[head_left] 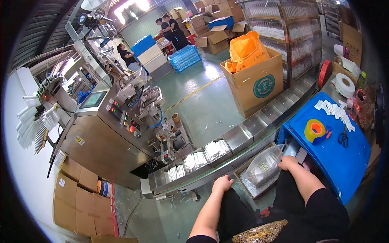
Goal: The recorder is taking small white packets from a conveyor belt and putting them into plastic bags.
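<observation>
My right hand (287, 163) is closed on the rim of a clear plastic bag (278, 155). The bag stands in a shallow open carton (250, 189) by my knees and has thin white packets (265, 165) inside. Just short of the conveyor's near edge hovers my left hand (222, 184), thumb apart from loosely bent fingers, with nothing visible in it. Beyond it, the metal conveyor (239, 137) carries several compartments. Those nearest the machine are filled with upright white packets (194, 162); the others farther right look bare.
A steel machine with a screen (93, 99) stands left of the conveyor. On the blue table (344, 162) at right lie tape rolls (314, 128), scissors (343, 138) and loose white packets (334, 111). Behind the conveyor stands a tall carton (251, 87) holding an orange bag (248, 52). People work farther back.
</observation>
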Action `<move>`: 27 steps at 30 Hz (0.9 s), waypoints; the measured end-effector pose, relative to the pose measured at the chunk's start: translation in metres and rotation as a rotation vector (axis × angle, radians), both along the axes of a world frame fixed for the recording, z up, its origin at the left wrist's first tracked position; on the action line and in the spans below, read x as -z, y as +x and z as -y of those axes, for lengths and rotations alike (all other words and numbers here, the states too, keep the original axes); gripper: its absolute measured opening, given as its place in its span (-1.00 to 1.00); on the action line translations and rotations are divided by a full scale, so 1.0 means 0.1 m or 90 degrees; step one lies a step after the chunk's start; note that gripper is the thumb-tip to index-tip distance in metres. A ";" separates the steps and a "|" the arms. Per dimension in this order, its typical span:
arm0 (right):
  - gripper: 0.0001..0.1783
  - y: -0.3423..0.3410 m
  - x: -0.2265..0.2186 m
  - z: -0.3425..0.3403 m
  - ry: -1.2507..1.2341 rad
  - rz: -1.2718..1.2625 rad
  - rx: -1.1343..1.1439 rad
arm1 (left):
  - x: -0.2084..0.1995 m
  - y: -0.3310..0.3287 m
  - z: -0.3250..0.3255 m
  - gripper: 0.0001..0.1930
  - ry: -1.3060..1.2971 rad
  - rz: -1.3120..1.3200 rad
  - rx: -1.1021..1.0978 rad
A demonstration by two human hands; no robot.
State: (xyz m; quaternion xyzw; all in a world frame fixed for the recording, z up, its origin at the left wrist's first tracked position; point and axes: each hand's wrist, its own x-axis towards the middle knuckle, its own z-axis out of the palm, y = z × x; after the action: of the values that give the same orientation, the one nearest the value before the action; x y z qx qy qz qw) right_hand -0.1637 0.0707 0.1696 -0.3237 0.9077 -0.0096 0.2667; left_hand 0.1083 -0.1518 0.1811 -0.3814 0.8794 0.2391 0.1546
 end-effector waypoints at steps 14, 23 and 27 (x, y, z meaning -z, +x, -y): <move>-0.51 -0.02 0.06 -0.01 -0.009 -0.007 -0.011 | 0.02 0.00 0.00 -0.50 0.003 0.002 -0.010; -0.51 -0.01 0.03 -0.01 -0.007 -0.006 -0.012 | 0.03 0.01 0.01 -0.50 0.004 -0.003 -0.011; -0.51 -0.02 0.04 -0.01 -0.004 -0.006 -0.012 | -0.02 0.00 -0.01 -0.50 -0.004 0.003 -0.012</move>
State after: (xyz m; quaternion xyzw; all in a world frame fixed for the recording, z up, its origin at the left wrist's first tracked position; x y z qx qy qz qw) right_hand -0.1657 0.0722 0.1657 -0.3329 0.9059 -0.0084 0.2617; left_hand 0.1081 -0.1504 0.1831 -0.3905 0.8763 0.2369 0.1534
